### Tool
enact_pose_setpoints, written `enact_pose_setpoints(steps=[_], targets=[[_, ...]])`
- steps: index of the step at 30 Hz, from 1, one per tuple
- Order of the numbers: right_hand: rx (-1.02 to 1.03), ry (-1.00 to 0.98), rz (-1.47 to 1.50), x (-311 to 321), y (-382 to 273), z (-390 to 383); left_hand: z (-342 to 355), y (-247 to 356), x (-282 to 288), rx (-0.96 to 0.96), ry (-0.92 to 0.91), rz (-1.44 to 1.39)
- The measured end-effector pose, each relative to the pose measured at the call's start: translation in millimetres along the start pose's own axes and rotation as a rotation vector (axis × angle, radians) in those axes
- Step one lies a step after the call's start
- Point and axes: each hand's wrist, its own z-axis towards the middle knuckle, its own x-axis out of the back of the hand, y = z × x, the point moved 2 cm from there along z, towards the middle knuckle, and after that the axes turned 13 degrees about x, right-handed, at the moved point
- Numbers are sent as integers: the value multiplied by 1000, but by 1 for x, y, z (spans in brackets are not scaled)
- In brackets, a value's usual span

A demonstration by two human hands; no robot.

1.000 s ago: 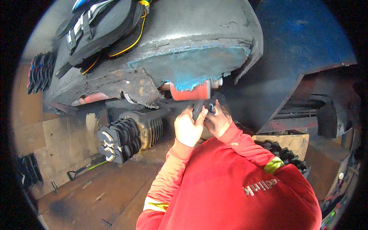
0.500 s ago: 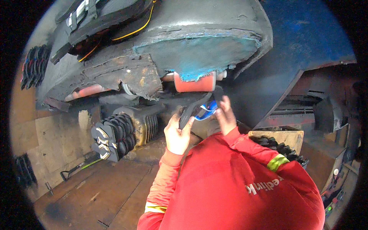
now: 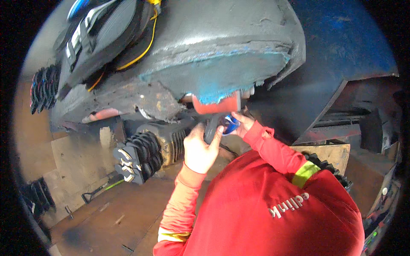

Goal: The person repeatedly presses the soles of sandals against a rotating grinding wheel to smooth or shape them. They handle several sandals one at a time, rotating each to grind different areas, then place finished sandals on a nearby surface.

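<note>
A black-soled sandal (image 3: 211,129) with a blue strap (image 3: 231,123) is held between my two hands, just under a red-orange sanding belt (image 3: 217,105). My left hand (image 3: 199,147) closes round the near left part of the sole, thumb on one face. On the strap side, my right hand (image 3: 244,123) has its fingers closed at the sandal's far right. The sole stands nearly edge-on to me. Whether its upper end touches the belt I cannot tell.
A grey, dust-coated machine hood (image 3: 222,32) with a frayed teal flap (image 3: 213,81) overhangs my hands. Another sandal (image 3: 102,34) lies on top. Stacked sandals (image 3: 139,155) sit at lower left; a wooden crate (image 3: 331,155) of dark pieces stands right. A blue panel (image 3: 341,38) borders the right.
The sandal has turned more edge-on, and its strap shows less. My right hand, blurred with fingers raised before, has closed in on the sandal. The whole view has shifted slightly.
</note>
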Motion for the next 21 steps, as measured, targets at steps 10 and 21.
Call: enact_pose_setpoints(steps=[10, 21], targets=[[-64, 148, -5, 11, -17, -22, -10, 20, -12, 232, -92, -28], [-60, 211, 28, 14, -30, -36, -1, 4, -34, 340, -138, -93]])
